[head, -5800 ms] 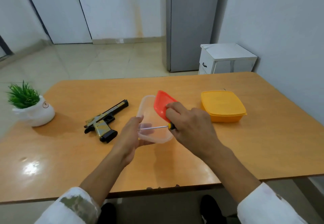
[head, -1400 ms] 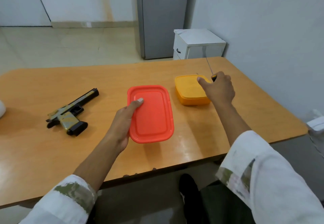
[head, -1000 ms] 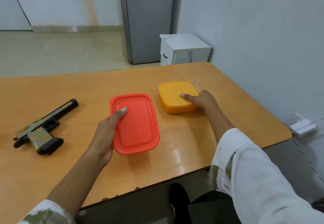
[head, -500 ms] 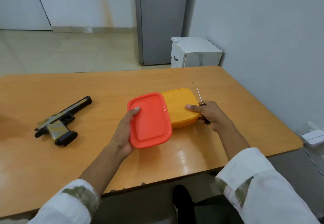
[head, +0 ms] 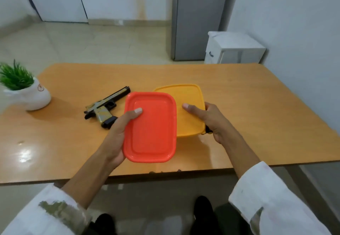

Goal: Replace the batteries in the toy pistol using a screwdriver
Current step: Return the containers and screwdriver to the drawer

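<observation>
The left hand (head: pixel 119 133) is gripping a red box (head: pixel 150 128) with its thumb across the lid, and the right hand (head: pixel 215 122) is clasping a yellow box (head: pixel 185 95) the same way, with a small dark tip, probably the screwdriver (head: pixel 207 131) handle, poking out under its palm. The toy pistol (head: pixel 106 108) is lying untouched on the table (head: pixel 257 106), just left of the red box. With the right hand juggling two things, the tool could be slipping free, or a box tipping and spilling whatever is inside.
</observation>
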